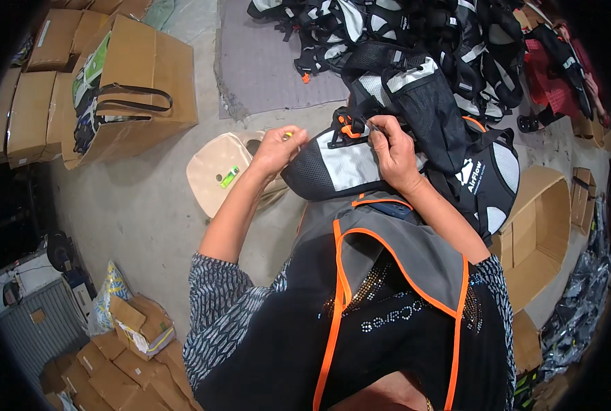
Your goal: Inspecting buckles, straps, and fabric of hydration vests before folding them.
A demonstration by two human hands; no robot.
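A black padded carrier piece with a light grey mesh panel [350, 163] lies across my lap. Orange clips [348, 127] sit at its far edge. My right hand [396, 156] rests over the panel's right side, thumb and forefinger pinching a dark strap [372, 126] next to the clips. Just off the piece's left end, my left hand [278, 152] is closed; a bit of yellow shows between its fingers, too small to name. More black and grey carrier fabric [429, 113] with mesh and straps lies just beyond and right of my right hand.
A beige stool [213, 157] with a small bright green object [228, 177] stands left. Many black and grey carriers [449, 41] are heaped on a grey mat [264, 75]. An open carton [161, 75] holds goods at far left; another open carton [538, 233] stands right.
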